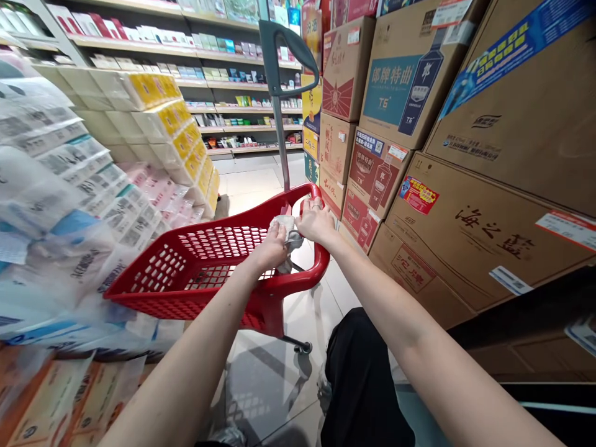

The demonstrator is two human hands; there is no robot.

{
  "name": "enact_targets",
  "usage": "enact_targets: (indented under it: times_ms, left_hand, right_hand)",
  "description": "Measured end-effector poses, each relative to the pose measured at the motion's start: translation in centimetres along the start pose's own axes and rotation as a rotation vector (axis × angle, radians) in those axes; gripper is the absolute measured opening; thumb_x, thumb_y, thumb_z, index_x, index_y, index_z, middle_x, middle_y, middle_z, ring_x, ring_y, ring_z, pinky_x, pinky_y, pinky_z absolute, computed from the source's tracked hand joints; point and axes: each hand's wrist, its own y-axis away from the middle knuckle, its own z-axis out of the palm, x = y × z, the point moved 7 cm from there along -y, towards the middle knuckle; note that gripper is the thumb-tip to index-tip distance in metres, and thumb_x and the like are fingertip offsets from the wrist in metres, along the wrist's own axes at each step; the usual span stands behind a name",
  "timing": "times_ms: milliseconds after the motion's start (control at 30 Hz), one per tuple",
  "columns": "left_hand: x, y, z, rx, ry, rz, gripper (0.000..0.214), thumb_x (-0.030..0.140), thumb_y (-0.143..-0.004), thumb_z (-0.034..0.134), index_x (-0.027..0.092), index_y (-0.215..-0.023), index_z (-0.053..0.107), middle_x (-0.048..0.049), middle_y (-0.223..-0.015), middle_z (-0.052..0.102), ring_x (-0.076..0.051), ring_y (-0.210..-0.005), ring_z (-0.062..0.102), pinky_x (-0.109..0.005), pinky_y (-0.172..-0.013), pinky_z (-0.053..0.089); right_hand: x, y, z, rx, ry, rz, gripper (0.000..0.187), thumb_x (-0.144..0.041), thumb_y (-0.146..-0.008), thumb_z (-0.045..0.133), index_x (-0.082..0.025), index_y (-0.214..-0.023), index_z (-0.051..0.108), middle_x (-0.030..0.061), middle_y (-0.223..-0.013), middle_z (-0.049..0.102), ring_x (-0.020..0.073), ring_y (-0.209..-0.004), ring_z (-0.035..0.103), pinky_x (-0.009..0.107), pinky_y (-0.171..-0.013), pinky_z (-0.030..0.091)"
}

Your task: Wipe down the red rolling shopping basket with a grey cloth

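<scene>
Place: shop aisle with a tiled floor (261, 180).
Right side: stacked cardboard boxes (465, 186).
Left side: wrapped tissue packs (69, 198).
Basket (186, 273): red, wheeled, grey handle (279, 68) upright; nothing shows inside it.
Left hand (272, 245): fingers closed on a grey cloth (287, 233) at the basket's rim.
Right hand (316, 220): fingers curled over the rim, touching the cloth.

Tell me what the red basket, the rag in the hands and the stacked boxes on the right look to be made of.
Red basket: moulded plastic, glossy, judging by its lattice walls and shiny rim. Rag: soft cloth, greyish-white and matte; it crumples under the left hand, with the right hand beside it on the rim. Boxes: brown corrugated cardboard, matte, with printed labels and stickers.
</scene>
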Motion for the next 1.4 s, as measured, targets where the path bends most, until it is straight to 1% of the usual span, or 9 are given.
enact_targets:
  times_ms: [133,267,433,600,900,1133,1200,1300,1400]
  left_hand:
    - [-0.5,-4.0,0.1,0.016,0.084,-0.110,0.065,0.028,-0.066,0.068,0.009,-0.127,0.055,-0.0270,-0.156,0.032,-0.041,-0.151,0.013,-0.057,-0.122,0.014]
    - [-0.6,-7.6,0.1,0.002,0.089,-0.071,0.061,0.016,-0.071,0.064,-0.003,-0.128,0.051,-0.0311,-0.159,0.020,-0.042,-0.151,0.004,-0.056,-0.123,0.003]
    - [-1.0,-8.5,0.0,-0.055,0.106,-0.023,0.066,0.010,-0.074,0.057,-0.006,-0.137,0.043,-0.0297,-0.160,0.017,-0.042,-0.150,0.010,-0.057,-0.122,0.009]
    - [-0.3,-4.6,-0.9,-0.117,0.110,0.027,0.064,0.022,-0.072,0.064,0.011,-0.135,0.054,-0.0194,-0.158,0.034,-0.039,-0.148,0.026,-0.053,-0.122,0.021]
    - [3.7,7.9,-5.0,-0.236,0.111,0.132,0.056,0.051,-0.083,0.054,0.021,-0.128,0.064,-0.0105,-0.135,0.062,-0.033,-0.135,0.050,-0.048,-0.119,0.030]
    - [3.7,15.7,-12.3,0.193,0.270,0.009,0.055,0.063,-0.088,0.047,0.021,-0.113,0.071,-0.0074,-0.102,0.074,-0.031,-0.099,0.067,-0.041,-0.093,0.054]
    - [5.5,16.9,-11.6,0.158,0.210,0.049,0.053,0.059,-0.091,0.046,0.022,-0.121,0.068,-0.0068,-0.110,0.073,-0.030,-0.105,0.065,-0.041,-0.097,0.052]
    - [9.0,17.5,-7.5,-0.025,0.089,0.193,0.051,0.048,-0.093,0.047,0.025,-0.137,0.057,-0.0072,-0.138,0.060,-0.029,-0.129,0.052,-0.042,-0.113,0.039]
    - [10.5,17.1,-4.1,0.102,-0.081,0.231,0.054,0.038,-0.093,0.046,0.020,-0.144,0.047,-0.0132,-0.141,0.054,-0.030,-0.132,0.047,-0.048,-0.114,0.035]
  right_hand:
    - [0.2,0.0,-0.2,0.022,0.002,-0.010,0.069,-0.043,-0.093,0.039,-0.012,-0.155,0.028,0.0217,-0.161,0.024,0.0453,-0.136,0.038,0.059,-0.102,0.041]
    - [0.4,0.0,-0.3,0.038,-0.002,-0.007,0.067,-0.043,-0.093,0.039,-0.015,-0.154,0.030,0.0185,-0.162,0.025,0.0445,-0.135,0.039,0.059,-0.102,0.041]
    - [0.5,-0.5,-0.2,0.027,0.010,0.004,0.069,-0.045,-0.093,0.039,-0.013,-0.154,0.030,0.0209,-0.161,0.025,0.0441,-0.134,0.041,0.058,-0.103,0.041]
    - [0.7,-0.7,0.0,0.032,-0.003,0.027,0.068,-0.045,-0.093,0.041,-0.018,-0.155,0.030,0.0170,-0.162,0.025,0.0425,-0.134,0.040,0.056,-0.103,0.041]
    - [0.7,0.6,-0.7,0.006,-0.024,0.051,0.065,-0.044,-0.094,0.040,-0.019,-0.153,0.033,0.0155,-0.163,0.023,0.0404,-0.137,0.037,0.054,-0.104,0.040]
    - [1.0,1.2,-0.8,0.024,-0.039,0.051,0.070,-0.045,-0.092,0.041,-0.018,-0.155,0.030,0.0163,-0.163,0.022,0.0399,-0.139,0.036,0.054,-0.106,0.039]
    - [1.1,1.2,-0.8,0.033,-0.039,0.054,0.069,-0.046,-0.091,0.042,-0.018,-0.154,0.032,0.0159,-0.163,0.023,0.0405,-0.139,0.036,0.054,-0.106,0.038]
    - [1.2,1.4,-0.7,0.054,-0.040,0.056,0.068,-0.045,-0.091,0.043,-0.019,-0.153,0.034,0.0159,-0.162,0.025,0.0408,-0.137,0.038,0.054,-0.105,0.039]
    - [1.4,1.5,-0.7,0.057,-0.038,0.057,0.065,-0.045,-0.091,0.043,-0.020,-0.151,0.037,0.0152,-0.161,0.027,0.0407,-0.135,0.041,0.054,-0.104,0.040]
